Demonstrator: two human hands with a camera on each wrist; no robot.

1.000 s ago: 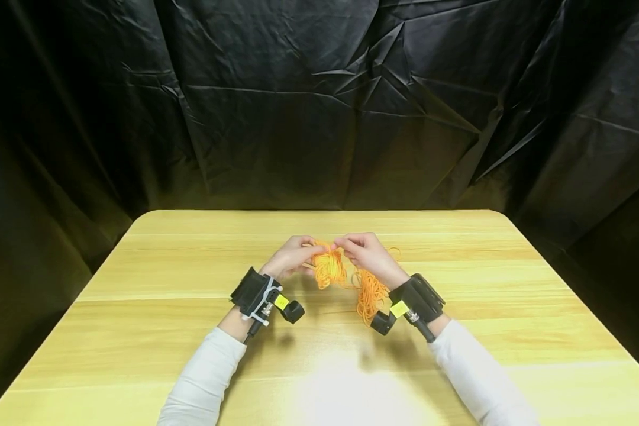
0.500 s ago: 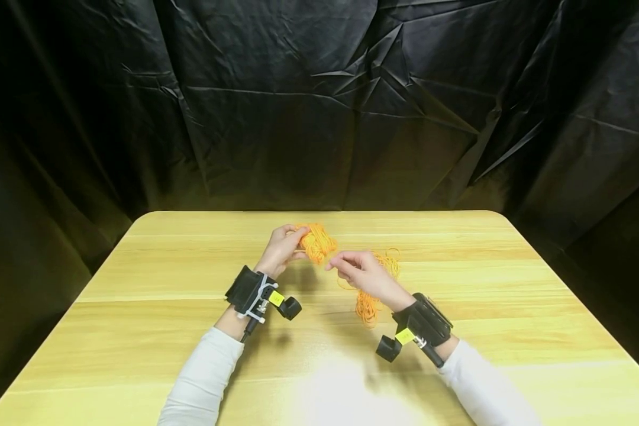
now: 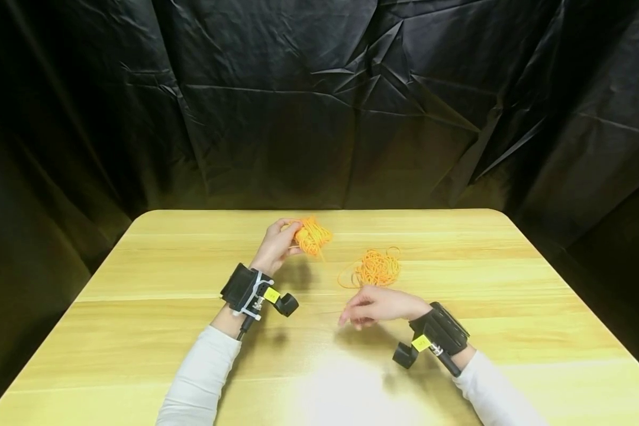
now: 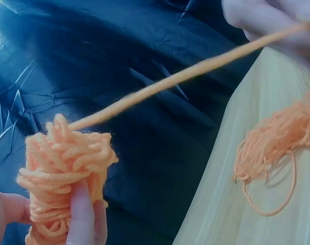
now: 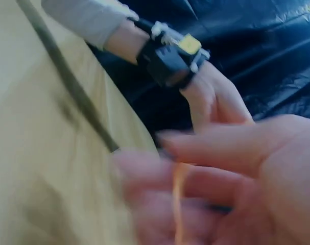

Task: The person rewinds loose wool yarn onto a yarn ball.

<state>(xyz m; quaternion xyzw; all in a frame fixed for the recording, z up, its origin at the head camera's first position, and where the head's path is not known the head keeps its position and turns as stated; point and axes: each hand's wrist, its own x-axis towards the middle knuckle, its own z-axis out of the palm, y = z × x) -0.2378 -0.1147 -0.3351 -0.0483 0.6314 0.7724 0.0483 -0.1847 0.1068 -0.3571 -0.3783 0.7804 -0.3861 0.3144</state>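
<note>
My left hand point(image 3: 273, 247) holds a wound bundle of orange yarn point(image 3: 313, 238) over the far middle of the table. In the left wrist view its thumb and fingers lie on opposite sides of the bundle, and the wraps cross each other. From the bundle's top a taut yarn strand point(image 4: 195, 70) runs up to my right hand point(image 3: 378, 305), which sits nearer the table's front. The right wrist view, though blurred, has the strand passing between the right thumb and fingers and hanging down below them. A loose pile of the same yarn point(image 3: 377, 269) lies just beyond the right hand.
The light wooden table point(image 3: 165, 331) spans the foreground, and a creased black sheet point(image 3: 277, 118) hangs behind its far edge. Each wrist wears a black strap with a small camera point(image 3: 286, 305) jutting inward. A loop of yarn trails from the loose pile.
The right hand has moved away from the bundle, toward the front and right. The left hand has carried the bundle slightly left and away. The loose pile is now more exposed.
</note>
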